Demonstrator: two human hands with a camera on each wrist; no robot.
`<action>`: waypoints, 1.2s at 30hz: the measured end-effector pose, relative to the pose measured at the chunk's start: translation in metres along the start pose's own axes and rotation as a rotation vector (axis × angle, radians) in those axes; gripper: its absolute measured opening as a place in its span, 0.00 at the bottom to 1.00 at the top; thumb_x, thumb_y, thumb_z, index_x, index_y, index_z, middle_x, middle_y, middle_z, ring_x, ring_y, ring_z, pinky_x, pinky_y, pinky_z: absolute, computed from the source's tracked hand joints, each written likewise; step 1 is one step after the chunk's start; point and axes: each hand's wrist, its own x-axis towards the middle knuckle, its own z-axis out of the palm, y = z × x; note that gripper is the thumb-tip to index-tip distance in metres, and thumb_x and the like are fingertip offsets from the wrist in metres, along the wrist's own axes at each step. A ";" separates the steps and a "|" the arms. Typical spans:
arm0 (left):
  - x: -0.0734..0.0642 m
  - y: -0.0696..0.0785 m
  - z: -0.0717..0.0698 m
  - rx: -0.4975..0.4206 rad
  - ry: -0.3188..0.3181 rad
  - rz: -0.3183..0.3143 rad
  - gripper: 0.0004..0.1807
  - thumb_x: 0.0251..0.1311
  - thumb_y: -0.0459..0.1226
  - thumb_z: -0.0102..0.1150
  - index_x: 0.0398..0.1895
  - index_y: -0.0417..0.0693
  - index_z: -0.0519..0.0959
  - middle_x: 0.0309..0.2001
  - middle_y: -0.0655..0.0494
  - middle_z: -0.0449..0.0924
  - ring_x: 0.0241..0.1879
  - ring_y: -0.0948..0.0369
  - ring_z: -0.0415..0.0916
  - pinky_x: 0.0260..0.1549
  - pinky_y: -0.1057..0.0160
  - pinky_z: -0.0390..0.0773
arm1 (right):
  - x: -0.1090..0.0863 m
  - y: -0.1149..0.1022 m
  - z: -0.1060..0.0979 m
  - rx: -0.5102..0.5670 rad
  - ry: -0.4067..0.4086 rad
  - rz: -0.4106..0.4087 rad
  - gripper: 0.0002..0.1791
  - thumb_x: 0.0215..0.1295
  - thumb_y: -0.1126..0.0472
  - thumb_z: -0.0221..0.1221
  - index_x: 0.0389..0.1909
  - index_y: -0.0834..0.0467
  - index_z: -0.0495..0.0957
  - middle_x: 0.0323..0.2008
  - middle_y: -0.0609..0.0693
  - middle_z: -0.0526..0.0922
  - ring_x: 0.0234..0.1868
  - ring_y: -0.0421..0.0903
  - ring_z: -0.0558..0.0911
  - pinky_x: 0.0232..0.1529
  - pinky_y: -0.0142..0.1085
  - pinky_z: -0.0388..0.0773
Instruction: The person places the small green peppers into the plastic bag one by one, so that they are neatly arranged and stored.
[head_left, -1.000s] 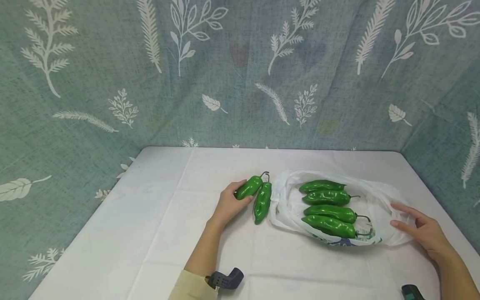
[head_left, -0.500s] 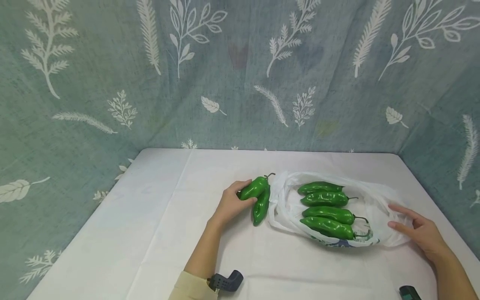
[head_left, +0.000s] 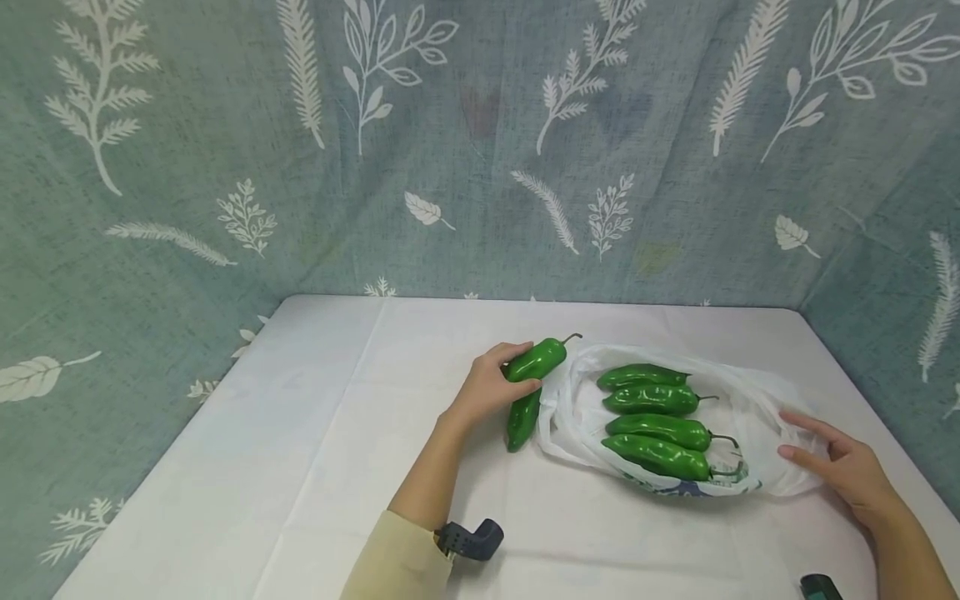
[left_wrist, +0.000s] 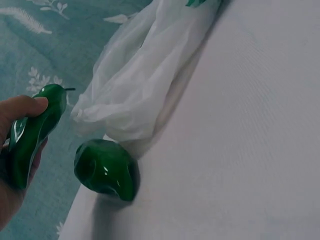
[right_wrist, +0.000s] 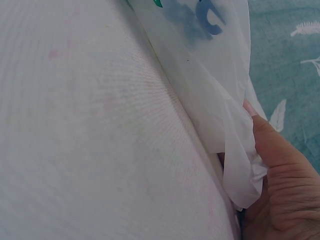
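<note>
My left hand (head_left: 487, 387) grips a glossy green chili pepper (head_left: 542, 360) (left_wrist: 35, 132), its curved stem pointing right toward the bag. In the left wrist view the thumb lies across it, and it hangs above the table. Just below, partly covered by that hand in the head view, a second green chili pepper (head_left: 522, 425) (left_wrist: 102, 167) lies on the cloth. A white plastic bag (head_left: 557, 421) lies on its side, mouth spread open, with several green chili peppers (head_left: 651, 399) in a row inside. At its right end my right hand (head_left: 855, 471) pinches the bag's plastic (right_wrist: 240, 165).
A white cloth (head_left: 405, 350) covers the table, with its back edge against a teal leaf-patterned curtain (head_left: 465, 208). A dark wrist device (head_left: 472, 540) sits on the left forearm. Another dark device (head_left: 819, 587) shows at the bottom right.
My left hand has moved right and slightly up with its pepper, from beside the loose pepper to over its top, near the bag's left rim. The right hand stays at the bag.
</note>
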 end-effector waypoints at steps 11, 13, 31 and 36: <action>0.018 0.014 0.007 -0.019 -0.097 -0.006 0.31 0.51 0.42 0.67 0.62 0.55 0.73 0.59 0.56 0.74 0.51 0.59 0.74 0.48 0.59 0.77 | 0.001 0.001 0.002 -0.005 0.020 -0.047 0.35 0.63 0.52 0.61 0.71 0.46 0.60 0.66 0.22 0.46 0.73 0.57 0.35 0.69 0.57 0.31; 0.021 0.015 0.009 -0.012 -0.119 0.003 0.31 0.52 0.42 0.66 0.62 0.54 0.73 0.59 0.56 0.74 0.50 0.59 0.74 0.48 0.59 0.77 | 0.001 0.001 0.001 -0.002 0.017 -0.052 0.35 0.63 0.52 0.61 0.71 0.46 0.60 0.65 0.20 0.46 0.73 0.56 0.34 0.69 0.57 0.31; 0.049 0.027 0.034 -0.002 -0.286 0.107 0.31 0.53 0.40 0.66 0.63 0.51 0.72 0.61 0.55 0.72 0.55 0.59 0.73 0.52 0.64 0.74 | 0.001 0.002 -0.001 0.027 0.000 -0.028 0.34 0.64 0.52 0.60 0.70 0.43 0.60 0.71 0.29 0.41 0.73 0.56 0.33 0.69 0.57 0.31; 0.057 0.033 0.042 0.007 -0.359 0.136 0.31 0.54 0.39 0.65 0.64 0.49 0.71 0.62 0.54 0.72 0.56 0.60 0.72 0.50 0.67 0.74 | 0.001 0.001 0.000 0.026 0.000 -0.026 0.34 0.64 0.52 0.60 0.70 0.43 0.60 0.73 0.35 0.39 0.73 0.55 0.33 0.69 0.57 0.30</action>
